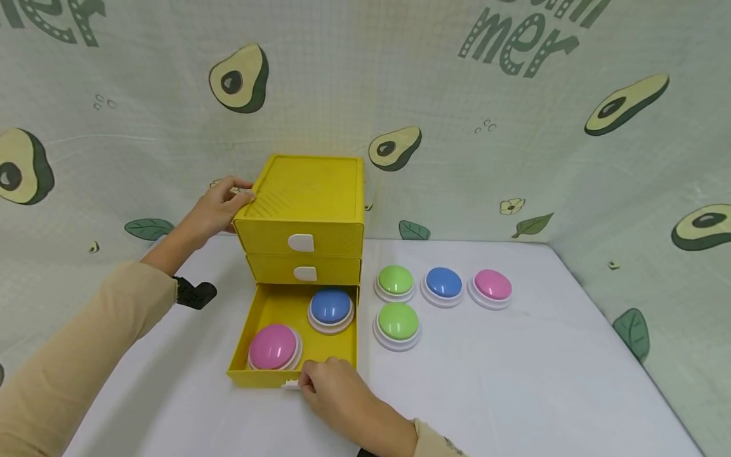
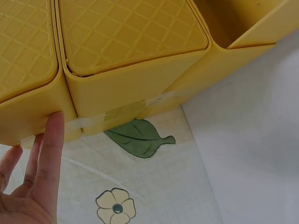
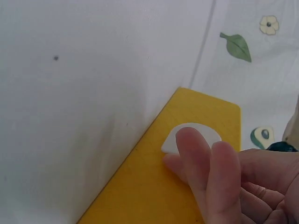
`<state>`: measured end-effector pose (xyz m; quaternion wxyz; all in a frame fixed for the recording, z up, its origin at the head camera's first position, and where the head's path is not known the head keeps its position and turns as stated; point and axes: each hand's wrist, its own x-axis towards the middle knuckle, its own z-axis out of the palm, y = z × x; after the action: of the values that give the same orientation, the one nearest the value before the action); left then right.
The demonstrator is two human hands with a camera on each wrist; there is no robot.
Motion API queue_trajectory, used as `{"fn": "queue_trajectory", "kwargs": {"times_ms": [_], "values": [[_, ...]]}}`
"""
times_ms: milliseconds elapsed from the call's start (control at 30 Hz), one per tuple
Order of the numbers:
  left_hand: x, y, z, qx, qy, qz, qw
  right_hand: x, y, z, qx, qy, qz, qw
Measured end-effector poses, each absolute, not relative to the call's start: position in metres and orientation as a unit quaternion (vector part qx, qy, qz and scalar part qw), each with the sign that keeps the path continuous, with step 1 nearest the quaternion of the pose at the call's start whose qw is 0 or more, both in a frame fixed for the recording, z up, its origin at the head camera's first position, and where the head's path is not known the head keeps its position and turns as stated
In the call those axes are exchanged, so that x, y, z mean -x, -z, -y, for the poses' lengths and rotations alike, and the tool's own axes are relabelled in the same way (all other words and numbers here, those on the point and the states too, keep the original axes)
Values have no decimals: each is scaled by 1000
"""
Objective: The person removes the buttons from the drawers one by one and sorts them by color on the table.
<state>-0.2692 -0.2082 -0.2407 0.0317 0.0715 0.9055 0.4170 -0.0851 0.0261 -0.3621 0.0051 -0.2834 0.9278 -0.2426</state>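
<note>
A yellow three-drawer box (image 1: 308, 184) stands against the backdrop, its bottom drawer (image 1: 251, 379) pulled out. My left hand (image 1: 212, 212) rests against the box's upper left side; in the left wrist view its extended fingers (image 2: 50, 158) touch the yellow wall. At the front of the drawer, my right hand (image 1: 345, 397) pinches the white drawer handle (image 1: 290, 384), which the fingers partly cover in the right wrist view. Inside the drawer are a pink push button (image 1: 274, 347) at front left and a blue push button (image 1: 330, 308) at back right.
Right of the box, a green button (image 1: 396, 280), a blue button (image 1: 443, 282) and a pink button (image 1: 493, 285) form a row on the white table (image 1: 514, 381). Another green button (image 1: 398, 321) sits in front of the row. Both upper drawers (image 1: 268, 238) are closed.
</note>
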Motion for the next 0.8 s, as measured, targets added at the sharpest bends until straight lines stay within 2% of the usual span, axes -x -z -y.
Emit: {"fn": "queue_trajectory", "kwargs": {"times_ms": [233, 467, 567, 800], "values": [[269, 241, 209, -74, -419, -904, 33, 79, 363, -26, 304, 230, -924, -1], [270, 243, 209, -73, -417, -905, 32, 81, 349, -31, 310, 230, -921, 45], [270, 243, 209, -73, -417, -905, 32, 87, 337, -36, 297, 258, -918, 54], [270, 241, 208, -76, -423, -902, 32, 117, 316, -51, 282, 322, -903, 35]]}}
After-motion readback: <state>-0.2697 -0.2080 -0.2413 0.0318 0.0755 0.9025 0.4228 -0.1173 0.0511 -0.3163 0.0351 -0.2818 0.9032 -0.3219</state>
